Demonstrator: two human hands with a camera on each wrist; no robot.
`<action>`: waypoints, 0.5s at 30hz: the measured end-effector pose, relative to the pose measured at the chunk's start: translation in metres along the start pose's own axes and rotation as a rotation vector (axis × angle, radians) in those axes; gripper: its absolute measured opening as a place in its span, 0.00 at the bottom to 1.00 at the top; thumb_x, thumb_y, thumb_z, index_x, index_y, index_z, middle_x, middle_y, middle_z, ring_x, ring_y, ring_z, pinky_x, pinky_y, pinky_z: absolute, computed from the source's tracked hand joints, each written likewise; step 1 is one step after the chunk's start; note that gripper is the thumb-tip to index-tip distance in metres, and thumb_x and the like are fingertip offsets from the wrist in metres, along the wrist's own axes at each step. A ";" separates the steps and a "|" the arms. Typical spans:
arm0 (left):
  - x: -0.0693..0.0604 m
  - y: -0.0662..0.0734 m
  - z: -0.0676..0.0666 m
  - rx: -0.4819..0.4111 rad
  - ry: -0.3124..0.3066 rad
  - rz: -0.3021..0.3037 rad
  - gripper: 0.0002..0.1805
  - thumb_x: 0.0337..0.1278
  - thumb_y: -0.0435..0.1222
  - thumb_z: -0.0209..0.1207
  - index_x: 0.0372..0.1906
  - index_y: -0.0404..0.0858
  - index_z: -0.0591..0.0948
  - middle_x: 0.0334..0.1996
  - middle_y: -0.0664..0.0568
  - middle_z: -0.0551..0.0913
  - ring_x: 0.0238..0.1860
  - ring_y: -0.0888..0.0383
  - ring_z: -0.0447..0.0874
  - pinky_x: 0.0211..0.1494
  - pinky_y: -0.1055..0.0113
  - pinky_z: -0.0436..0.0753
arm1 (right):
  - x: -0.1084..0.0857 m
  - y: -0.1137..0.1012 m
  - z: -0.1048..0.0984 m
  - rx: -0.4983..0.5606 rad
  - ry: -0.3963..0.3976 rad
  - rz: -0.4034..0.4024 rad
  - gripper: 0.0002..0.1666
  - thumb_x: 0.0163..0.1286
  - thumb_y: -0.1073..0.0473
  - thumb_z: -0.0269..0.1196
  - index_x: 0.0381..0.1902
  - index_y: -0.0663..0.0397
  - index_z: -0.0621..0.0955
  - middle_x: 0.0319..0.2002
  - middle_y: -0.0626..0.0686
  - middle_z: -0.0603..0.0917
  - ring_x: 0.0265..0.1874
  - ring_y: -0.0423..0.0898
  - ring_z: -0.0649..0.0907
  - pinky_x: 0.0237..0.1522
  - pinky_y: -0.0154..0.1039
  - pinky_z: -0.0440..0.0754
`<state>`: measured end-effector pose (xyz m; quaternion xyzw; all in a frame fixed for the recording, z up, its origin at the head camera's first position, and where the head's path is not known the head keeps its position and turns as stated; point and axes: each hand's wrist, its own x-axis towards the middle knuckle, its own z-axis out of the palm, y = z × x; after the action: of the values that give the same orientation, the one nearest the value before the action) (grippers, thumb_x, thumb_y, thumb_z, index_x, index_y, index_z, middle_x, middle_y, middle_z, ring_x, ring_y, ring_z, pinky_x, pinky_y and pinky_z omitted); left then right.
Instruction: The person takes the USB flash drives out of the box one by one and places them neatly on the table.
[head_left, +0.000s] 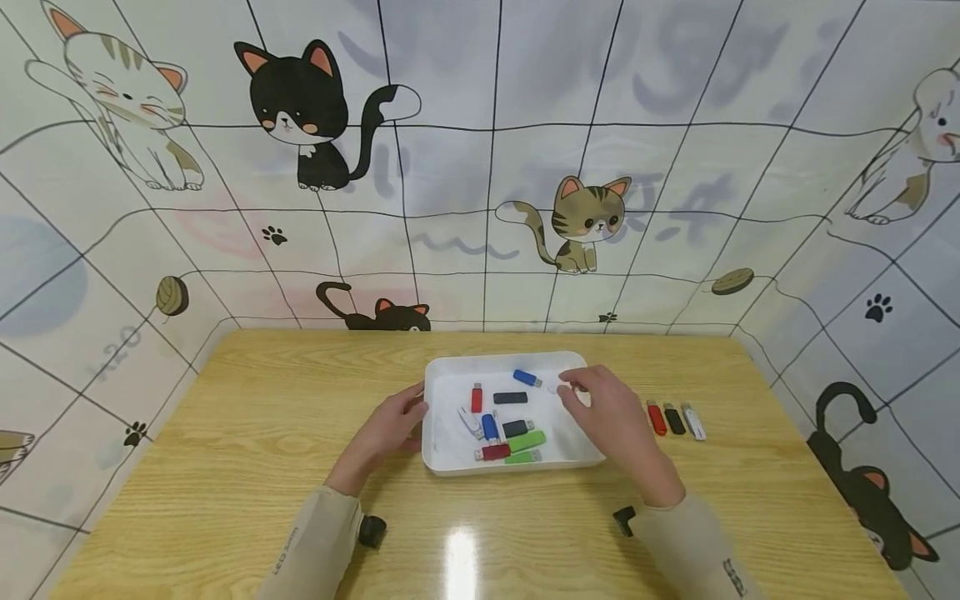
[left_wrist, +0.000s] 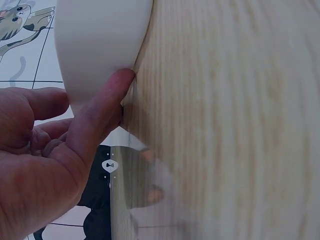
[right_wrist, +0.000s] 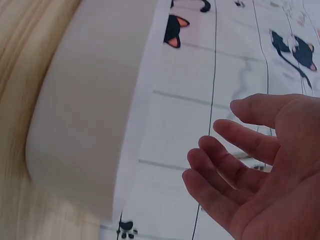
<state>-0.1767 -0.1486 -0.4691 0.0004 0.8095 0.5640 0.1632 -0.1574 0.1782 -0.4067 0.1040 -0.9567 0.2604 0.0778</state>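
L hand (head_left: 385, 427) on my feed has its fingers bent against the outer wall of the white tray (head_left: 444, 442), gripping its L end. Inside, L to R, I've got loose USB sticks, incl. a red stick (head_left: 477, 398), a blue stick (head_left: 490, 427) & a lime stick (head_left: 527, 442). R hand (head_left: 618, 421) is over the tray's R end, thumb & forefinger well parted, nothing held that I can see. Just R of it, on the table (head_left: 720, 500): three USB sticks (head_left: 674, 419) (red, blk, white) in a row.
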 end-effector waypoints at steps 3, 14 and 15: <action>0.000 0.001 0.000 0.002 0.001 -0.001 0.30 0.81 0.34 0.49 0.81 0.38 0.61 0.72 0.38 0.72 0.59 0.46 0.78 0.48 0.55 0.89 | 0.004 -0.012 0.014 -0.010 -0.055 -0.018 0.16 0.76 0.54 0.64 0.54 0.57 0.86 0.47 0.55 0.85 0.45 0.53 0.84 0.46 0.51 0.85; 0.000 0.001 -0.001 0.003 0.001 -0.007 0.29 0.82 0.34 0.49 0.81 0.38 0.61 0.72 0.37 0.72 0.59 0.45 0.79 0.48 0.53 0.89 | 0.015 -0.039 0.054 0.014 -0.244 0.054 0.15 0.73 0.53 0.68 0.50 0.56 0.86 0.36 0.48 0.83 0.33 0.45 0.80 0.35 0.39 0.81; 0.000 0.001 -0.001 0.006 0.003 -0.007 0.29 0.82 0.34 0.49 0.81 0.38 0.61 0.72 0.37 0.72 0.59 0.45 0.79 0.49 0.53 0.89 | 0.016 -0.040 0.057 0.010 -0.258 0.059 0.15 0.73 0.52 0.68 0.50 0.56 0.87 0.33 0.47 0.82 0.31 0.44 0.78 0.33 0.38 0.79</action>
<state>-0.1772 -0.1494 -0.4682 -0.0029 0.8114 0.5609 0.1641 -0.1688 0.1130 -0.4325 0.1089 -0.9601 0.2518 -0.0541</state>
